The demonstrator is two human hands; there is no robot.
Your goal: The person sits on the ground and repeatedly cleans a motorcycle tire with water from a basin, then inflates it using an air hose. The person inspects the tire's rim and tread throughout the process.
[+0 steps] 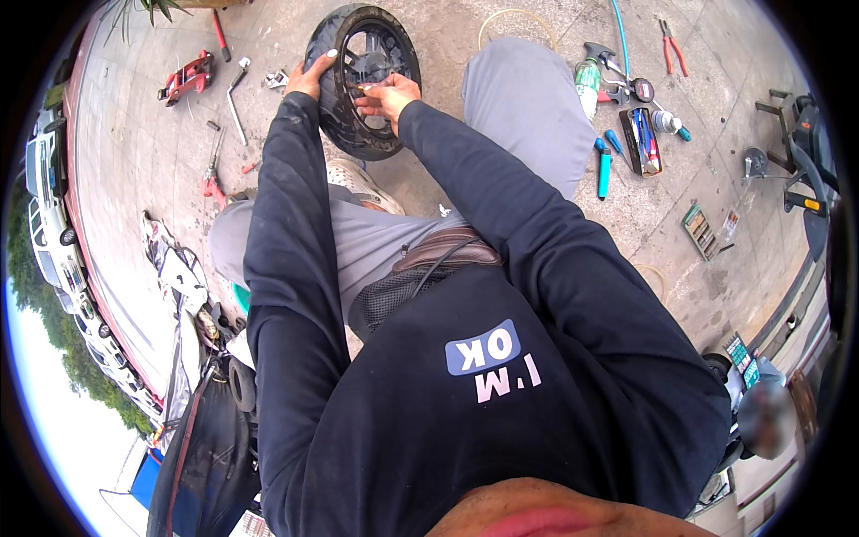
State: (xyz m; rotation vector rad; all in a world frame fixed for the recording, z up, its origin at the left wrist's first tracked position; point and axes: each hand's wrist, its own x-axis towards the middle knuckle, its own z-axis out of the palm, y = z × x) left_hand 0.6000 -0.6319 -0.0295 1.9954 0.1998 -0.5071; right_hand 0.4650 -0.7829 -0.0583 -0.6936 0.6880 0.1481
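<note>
Head view: wheel (367, 64) on ground (268, 36), long axis pointing away; left hand (309, 78) clasps its left tread, right hand (391, 97) curls at its right face, grip unclear.

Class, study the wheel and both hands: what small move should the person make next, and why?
Perhaps brace the tyre more firmly with the left hand: that hand rests against its left side, while the right hand is at the rim, so steadiness might help.
</note>
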